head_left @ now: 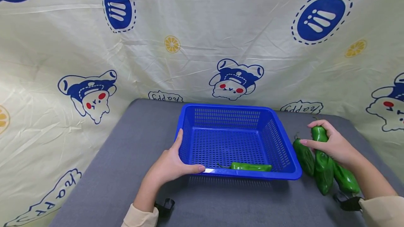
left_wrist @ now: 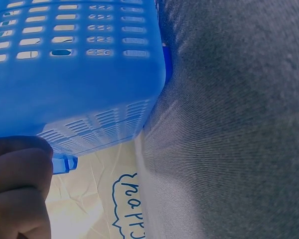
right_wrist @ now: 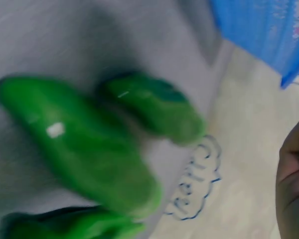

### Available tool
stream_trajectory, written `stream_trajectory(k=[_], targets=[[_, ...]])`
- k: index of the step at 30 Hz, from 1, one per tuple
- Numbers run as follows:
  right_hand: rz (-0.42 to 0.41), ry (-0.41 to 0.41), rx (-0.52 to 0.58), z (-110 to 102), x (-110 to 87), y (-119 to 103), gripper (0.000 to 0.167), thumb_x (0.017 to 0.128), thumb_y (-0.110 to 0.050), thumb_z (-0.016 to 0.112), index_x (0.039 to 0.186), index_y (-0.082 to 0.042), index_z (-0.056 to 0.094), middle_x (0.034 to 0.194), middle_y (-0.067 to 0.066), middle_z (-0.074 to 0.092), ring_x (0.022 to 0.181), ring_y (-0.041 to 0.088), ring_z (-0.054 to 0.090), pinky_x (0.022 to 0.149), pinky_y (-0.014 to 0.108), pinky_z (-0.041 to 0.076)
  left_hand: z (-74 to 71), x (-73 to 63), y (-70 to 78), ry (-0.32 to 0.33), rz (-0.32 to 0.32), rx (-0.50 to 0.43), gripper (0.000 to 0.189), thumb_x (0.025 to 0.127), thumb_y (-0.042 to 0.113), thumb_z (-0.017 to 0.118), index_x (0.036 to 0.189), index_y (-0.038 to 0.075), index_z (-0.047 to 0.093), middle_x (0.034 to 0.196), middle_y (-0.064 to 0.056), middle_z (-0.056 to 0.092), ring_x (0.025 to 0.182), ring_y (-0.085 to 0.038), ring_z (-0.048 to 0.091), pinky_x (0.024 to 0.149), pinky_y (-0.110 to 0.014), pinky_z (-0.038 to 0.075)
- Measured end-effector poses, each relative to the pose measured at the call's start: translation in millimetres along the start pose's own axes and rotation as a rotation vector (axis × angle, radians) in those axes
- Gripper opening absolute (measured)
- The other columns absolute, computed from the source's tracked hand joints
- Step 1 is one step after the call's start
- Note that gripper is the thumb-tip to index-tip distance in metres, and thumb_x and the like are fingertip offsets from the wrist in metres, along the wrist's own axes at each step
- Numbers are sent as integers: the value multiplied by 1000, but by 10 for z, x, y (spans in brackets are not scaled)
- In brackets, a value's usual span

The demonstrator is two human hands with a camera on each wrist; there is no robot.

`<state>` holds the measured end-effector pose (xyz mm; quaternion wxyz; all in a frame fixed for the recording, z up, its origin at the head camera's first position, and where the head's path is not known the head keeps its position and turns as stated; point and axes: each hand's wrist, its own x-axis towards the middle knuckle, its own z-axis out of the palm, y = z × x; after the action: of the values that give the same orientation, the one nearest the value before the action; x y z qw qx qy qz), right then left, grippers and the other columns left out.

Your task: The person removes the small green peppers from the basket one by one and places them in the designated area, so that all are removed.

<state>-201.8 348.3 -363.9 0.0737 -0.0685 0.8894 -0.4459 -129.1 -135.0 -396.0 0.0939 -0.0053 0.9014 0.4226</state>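
Note:
A blue plastic basket (head_left: pixel 236 174) with slotted walls stands on the grey table. My left hand (head_left: pixel 167 164) grips its near left corner, thumb over the front rim and fingers along the left side; the left wrist view shows curled fingers (left_wrist: pixel 20 184) against the basket. One green pepper (head_left: pixel 250 166) lies inside along the front wall. To the right of the basket, my right hand (head_left: pixel 336 144) holds a green pepper (head_left: pixel 320 133) between thumb and fingers. Below it lie other green peppers: one by the basket (head_left: pixel 304 157), a middle pepper (head_left: pixel 324 174) and a right-hand pepper (head_left: pixel 347 178).
Behind the table hangs a pale printed sheet (head_left: pixel 189 69), reaching down to its back edge. Grey tabletop (head_left: pixel 126 171) extends left of the basket and in front of it. Dark straps (head_left: pixel 165 206) sit at both wrists.

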Motion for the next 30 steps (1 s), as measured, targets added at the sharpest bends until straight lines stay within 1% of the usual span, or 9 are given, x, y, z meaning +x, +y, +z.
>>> stream_trajectory(k=[1, 3, 5, 8, 12, 15, 19, 25, 30], targets=[[15, -4, -34, -5, 2, 44, 45, 96, -27, 67, 122, -41, 33, 94, 13, 57, 75, 25, 64, 63, 38, 54, -3, -1, 0, -1, -1, -1, 137, 60, 71, 82, 160, 33, -4, 156, -19, 39, 133, -43, 51, 97, -63, 47], [34, -11, -105, -2, 8, 125, 46, 94, -32, 69, 125, -36, 35, 113, 24, 55, 93, 34, 62, 67, 42, 52, -7, -4, 1, -2, -2, -3, 136, 60, 71, 82, 160, 34, -4, 156, -19, 39, 133, -43, 51, 97, -63, 47], [35, -17, -172, 23, 11, 193, 52, 92, -36, 71, 130, -26, 36, 131, 31, 43, 110, 43, 53, 74, 48, 49, -11, -4, 0, -2, -4, -4, 136, 60, 71, 82, 160, 35, -4, 156, -20, 39, 132, -43, 51, 97, -63, 47], [0, -21, -272, 100, 29, 286, 65, 88, -36, 75, 132, -8, 36, 141, 33, 33, 111, 41, 47, 76, 46, 46, -13, -2, -4, -3, -6, -5, 136, 60, 71, 82, 159, 36, -5, 156, -20, 39, 133, -43, 51, 97, -63, 47], [-67, -11, -384, 227, 51, 390, 65, 83, -31, 81, 125, -1, 42, 123, 28, 47, 93, 26, 53, 67, 33, 46, -13, -1, -5, -4, -10, -8, 136, 60, 71, 82, 159, 36, -5, 156, -20, 39, 133, -43, 50, 97, -64, 47], [-68, 9, -462, 303, 55, 425, 64, 79, -33, 84, 120, -1, 46, 120, 29, 48, 98, 36, 51, 71, 44, 48, -11, -3, -2, -8, -13, -14, 136, 61, 71, 82, 159, 35, -5, 156, -20, 40, 132, -44, 51, 96, -64, 47], [2, 38, -567, 353, 58, 404, 70, 77, -43, 83, 119, -1, 48, 116, 33, 47, 104, 48, 48, 76, 62, 44, -9, -1, -4, -8, -12, -15, 136, 61, 71, 82, 159, 35, -5, 155, -20, 40, 132, -43, 51, 96, -64, 47], [146, -20, -695, 384, 60, 315, 81, 78, -59, 76, 125, 0, 46, 114, 41, 39, 87, 52, 56, 64, 58, 49, -8, 5, -10, -7, -7, -21, 137, 61, 71, 82, 160, 34, -5, 151, -21, 46, 130, -42, 54, 97, -63, 47], [201, -40, -757, 397, 47, 277, 91, 77, -67, 72, 131, 1, 46, 122, 49, 34, 92, 60, 55, 67, 64, 49, -8, 2, -4, -5, -8, -16, 137, 60, 71, 82, 160, 34, -4, 151, -22, 45, 129, -42, 54, 96, -62, 48]])
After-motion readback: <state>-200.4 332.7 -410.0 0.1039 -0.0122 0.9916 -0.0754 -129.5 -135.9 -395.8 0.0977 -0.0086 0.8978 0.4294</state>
